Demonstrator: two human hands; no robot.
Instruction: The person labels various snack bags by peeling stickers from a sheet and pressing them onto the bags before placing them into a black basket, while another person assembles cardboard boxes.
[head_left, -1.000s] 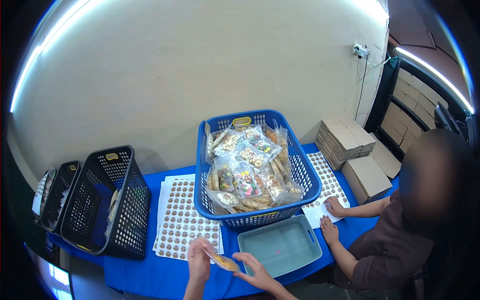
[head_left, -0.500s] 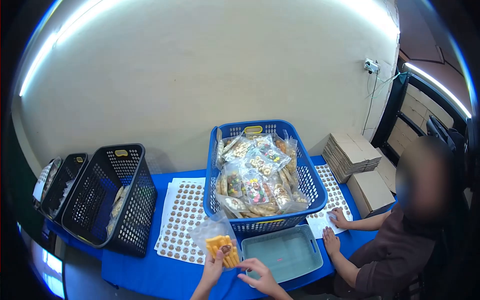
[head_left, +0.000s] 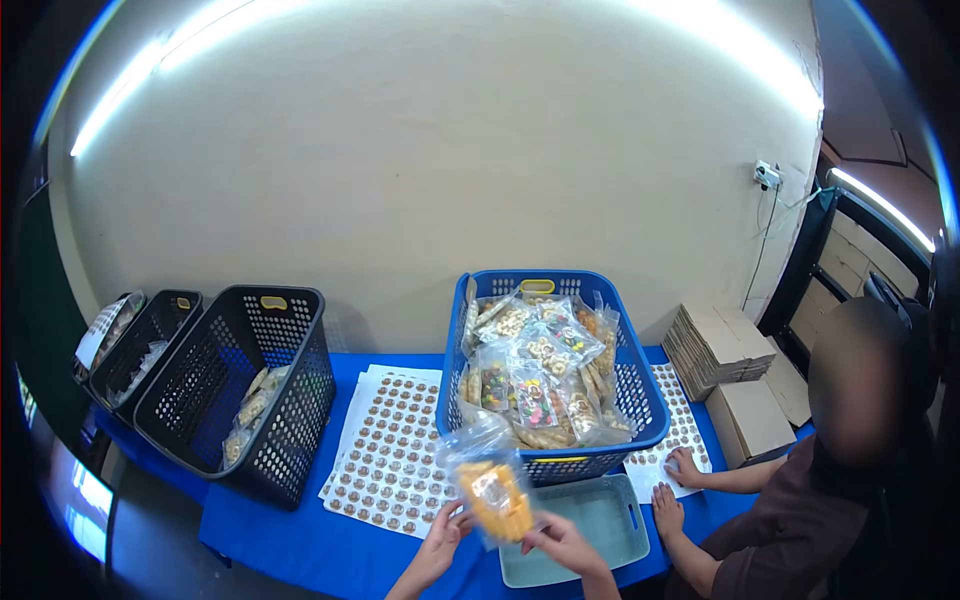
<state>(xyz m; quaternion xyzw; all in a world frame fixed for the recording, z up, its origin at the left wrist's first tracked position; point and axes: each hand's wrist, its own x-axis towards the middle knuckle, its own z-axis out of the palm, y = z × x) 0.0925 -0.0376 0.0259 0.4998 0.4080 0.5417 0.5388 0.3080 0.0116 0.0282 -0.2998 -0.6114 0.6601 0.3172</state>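
Note:
A clear plastic bag of yellow-orange stick snacks is held up in front of me, tilted, with a round sticker on its front. My left hand is closed at the bag's lower left edge. At the lower right corner, the fingers of my right hand pinch the plastic. Behind and below the bag lies a grey-green tray, partly hidden by it. Sheets of round stickers lie left of my hands.
A blue basket full of snack bags stands behind the tray. Black baskets, one holding some bags, stand at the left. A co-worker at the right has both hands on another sticker sheet, near stacked cardboard.
The snack bag has moved right and turned, and my right hand has closed on its corner. My left hand has shifted to the bag's edge. The camera view has shifted slightly.

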